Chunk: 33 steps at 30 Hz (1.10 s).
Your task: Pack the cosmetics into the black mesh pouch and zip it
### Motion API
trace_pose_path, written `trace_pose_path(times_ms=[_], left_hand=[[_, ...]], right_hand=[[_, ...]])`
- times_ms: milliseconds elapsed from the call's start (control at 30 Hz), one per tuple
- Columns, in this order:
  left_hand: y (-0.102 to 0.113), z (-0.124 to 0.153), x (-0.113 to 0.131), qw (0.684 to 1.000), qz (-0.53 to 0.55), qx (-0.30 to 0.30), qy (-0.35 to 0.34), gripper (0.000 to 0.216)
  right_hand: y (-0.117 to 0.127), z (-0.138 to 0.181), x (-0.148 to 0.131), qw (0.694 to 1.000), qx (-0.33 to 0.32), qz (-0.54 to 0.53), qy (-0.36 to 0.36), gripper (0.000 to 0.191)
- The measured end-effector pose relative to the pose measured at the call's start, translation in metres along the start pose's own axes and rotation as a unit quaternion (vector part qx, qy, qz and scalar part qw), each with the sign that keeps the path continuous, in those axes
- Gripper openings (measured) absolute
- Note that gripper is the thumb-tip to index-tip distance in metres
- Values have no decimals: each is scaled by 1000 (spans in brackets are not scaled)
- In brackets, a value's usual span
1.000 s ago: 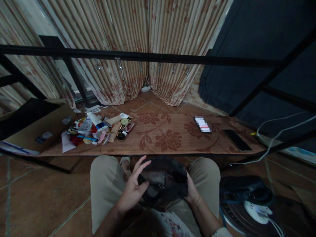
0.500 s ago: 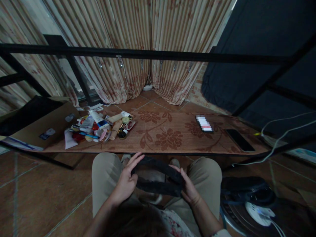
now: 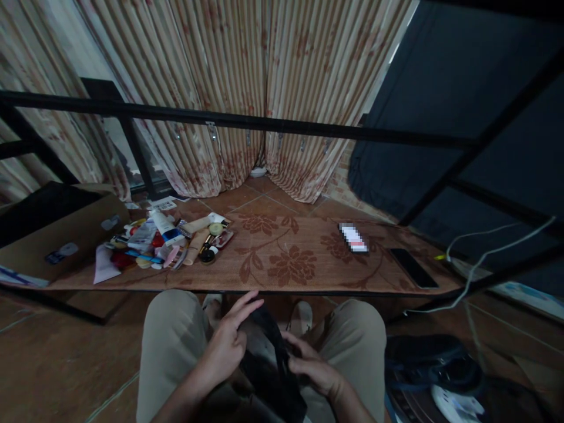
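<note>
A dark soft pouch (image 3: pixel 268 367) rests in my lap between my knees. My left hand (image 3: pixel 229 341) grips its left edge, thumb pressed to the fabric and fingers stretched along its top. My right hand (image 3: pixel 311 364) lies on the pouch's right side with fingers curled onto it. Both hands sit just below the front edge of a low table covered with a brown flowered mat (image 3: pixel 282 258).
A heap of cosmetics and tubes (image 3: pixel 170 241) lies at the mat's left end. A small card (image 3: pixel 353 238) and a black phone (image 3: pixel 413 267) lie to the right. A cardboard box (image 3: pixel 57 235) stands left; a dark bag (image 3: pixel 434 361) and power strip (image 3: pixel 456 405) lie at right.
The pouch, held stretched wide between both hands, now hangs narrow and upright in my lap. My right hand moved inward onto it; the view tilted down slightly.
</note>
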<state>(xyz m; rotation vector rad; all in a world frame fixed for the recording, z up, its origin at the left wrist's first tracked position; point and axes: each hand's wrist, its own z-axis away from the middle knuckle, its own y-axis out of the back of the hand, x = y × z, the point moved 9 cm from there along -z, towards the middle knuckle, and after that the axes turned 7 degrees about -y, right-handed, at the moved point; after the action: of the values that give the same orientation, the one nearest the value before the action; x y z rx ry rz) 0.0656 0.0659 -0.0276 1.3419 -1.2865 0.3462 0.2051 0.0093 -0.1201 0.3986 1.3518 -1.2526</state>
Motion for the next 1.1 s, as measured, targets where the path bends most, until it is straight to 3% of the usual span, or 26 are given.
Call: trace_pose_path(times_ms=[133,333,500,600,733,833,967,1100], left_hand=[[-14,-6,15,1000,15,-19,-18,80],[-23,-13,29,999,22,-22,-43,76],[4,-5,19,991,-78,109,-6,62],[11,12,7,976,-111,182,38,75],[-20,36,-28,973,9,168,156,91],[-44,46,-48,953,172,142,206,96],[-41,43,-58,936,267,131,192,93],[-36,42,-69,936,255,119,210,70]], right_hand=[[-6,-1,4,1000,-1,8,-28,67],[-2,-7,23,995,40,26,-84,29],[28,-3,21,984,173,-41,-20,27],[37,0,21,968,228,-109,1,21],[17,-10,21,938,264,-223,18,26],[-14,-29,16,947,220,-229,52,25],[-31,-41,18,954,195,-219,64,31],[-27,-36,15,958,194,-203,64,29]])
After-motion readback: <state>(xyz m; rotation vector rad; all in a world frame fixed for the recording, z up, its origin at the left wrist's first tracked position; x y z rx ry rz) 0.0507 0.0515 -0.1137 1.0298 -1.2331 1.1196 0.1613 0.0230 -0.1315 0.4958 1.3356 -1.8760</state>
